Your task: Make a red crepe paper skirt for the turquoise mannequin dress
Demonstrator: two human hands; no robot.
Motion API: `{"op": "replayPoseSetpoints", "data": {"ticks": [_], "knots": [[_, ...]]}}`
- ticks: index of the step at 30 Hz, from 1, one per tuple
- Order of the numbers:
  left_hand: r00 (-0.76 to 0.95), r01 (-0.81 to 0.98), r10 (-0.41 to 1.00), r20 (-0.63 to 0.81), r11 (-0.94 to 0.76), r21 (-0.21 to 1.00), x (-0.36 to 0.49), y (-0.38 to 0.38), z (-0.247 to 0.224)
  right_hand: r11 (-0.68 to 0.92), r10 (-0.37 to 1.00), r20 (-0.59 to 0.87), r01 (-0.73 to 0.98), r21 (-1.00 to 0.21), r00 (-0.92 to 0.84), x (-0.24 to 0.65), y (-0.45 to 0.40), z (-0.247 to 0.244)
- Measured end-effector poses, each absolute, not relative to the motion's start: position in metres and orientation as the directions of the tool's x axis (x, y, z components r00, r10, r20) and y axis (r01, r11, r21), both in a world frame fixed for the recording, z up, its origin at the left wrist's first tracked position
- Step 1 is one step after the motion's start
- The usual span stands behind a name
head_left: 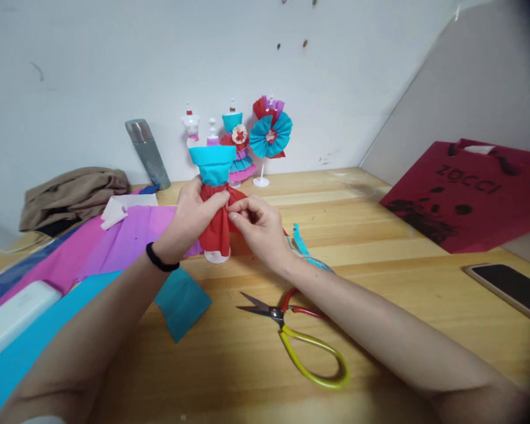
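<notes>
A small white dress form (212, 131) stands upright on the table, dressed in a turquoise crepe paper top (215, 165) and a red crepe paper skirt (216, 232). Wrapped about its waist, my left hand (197, 206) presses the skirt with the thumb in front. My right hand (258, 227) pinches the red paper at the skirt's right side between thumb and forefinger. The form's round white base (217, 257) shows below. Nearer to me lie open scissors (277, 314) with one red and one yellow handle, partly under my right forearm.
Behind stand several more dress forms, one with a big turquoise paper flower (271, 135). A grey bottle (148, 154), brown cloth (73, 194) and purple paper (128, 238) are at left. A turquoise piece (183, 303) lies in front; a red bag (463, 194) and phone (512, 288) sit right.
</notes>
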State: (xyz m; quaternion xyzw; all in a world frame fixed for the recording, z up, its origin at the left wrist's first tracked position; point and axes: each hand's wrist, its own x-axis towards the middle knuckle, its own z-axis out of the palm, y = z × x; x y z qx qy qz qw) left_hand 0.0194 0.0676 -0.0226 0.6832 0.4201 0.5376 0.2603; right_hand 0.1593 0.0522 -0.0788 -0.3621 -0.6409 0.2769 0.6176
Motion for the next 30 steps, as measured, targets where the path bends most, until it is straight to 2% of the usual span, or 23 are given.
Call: {"op": "replayPoseSetpoints", "data": {"ticks": [9,12,16,20,26,30], "knots": [[0.078,0.262,0.857,0.509,-0.510,0.819,0.019,0.067,-0.023,0.551,0.833,0.553,0.074,-0.832,0.021,0.157,0.049,-0.080],[0.084,0.253,0.861,0.501,-0.505,0.825,0.018,0.068,-0.024,0.472,0.882,0.472,-0.062,-0.880,0.012,0.155,0.049,-0.082],[0.080,0.273,0.856,0.511,-0.512,0.814,0.016,0.071,-0.025,0.276,0.950,0.308,-0.314,-0.908,-0.057,0.152,0.043,-0.082],[0.064,0.280,0.849,0.525,-0.520,0.807,0.015,0.073,-0.026,0.140,0.969,0.222,-0.495,-0.857,-0.110,0.147,0.033,-0.087],[0.055,0.286,0.847,0.528,-0.520,0.805,0.016,0.072,-0.025,0.003,0.981,0.120,-0.611,-0.792,-0.151,0.142,0.027,-0.094],[0.049,0.360,0.830,0.555,-0.533,0.765,0.017,0.072,-0.023,-0.108,0.982,0.037,-0.703,-0.703,-0.187,0.140,0.022,-0.089]]}}
